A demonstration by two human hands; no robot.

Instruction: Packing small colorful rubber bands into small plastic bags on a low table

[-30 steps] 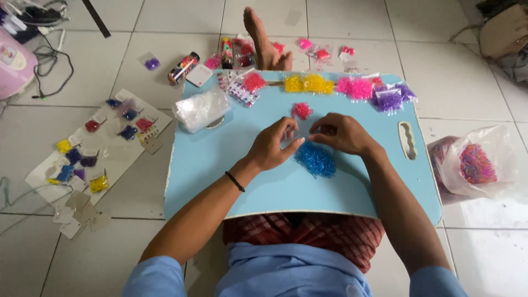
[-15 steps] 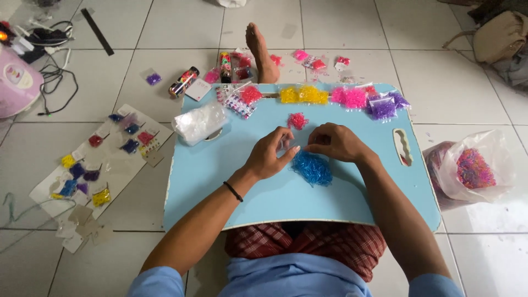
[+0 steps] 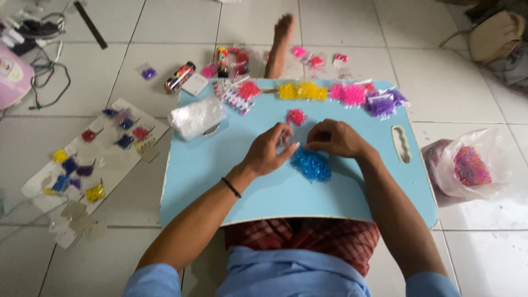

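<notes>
Item one: blue bead heap (image 3: 311, 164), loose on my light-blue lap board (image 3: 275, 192), lying just under and between my two hands, touching neither clearly; my left hand (image 3: 268, 153) curls beside its left edge, fingertips (image 3: 288, 144) pinched together toward the right hand; whether something tiny sits in that pinch I cannot tell; my right hand (image 3: 336, 138) hovers above the heap's upper right, fingers bent and nearly closed, their tips facing the left ones, contents too small to make out; black band (image 3: 231, 187) on my left wrist.

Item two: small pink bead cluster (image 3: 296, 116), just beyond my fingertips; past it, along the board's far edge, yellow beads (image 3: 301, 91), pink beads (image 3: 348, 94) and purple beads (image 3: 385, 102); crumpled clear plastic bag (image 3: 197, 117) well to the left of my left hand.

Item three: off the board, sheet with coloured packets (image 3: 93, 159) on the tiled floor (image 3: 71, 258) far left; plastic bag of mixed beads (image 3: 467, 165) far right; bare foot (image 3: 279, 44) beyond the board.
</notes>
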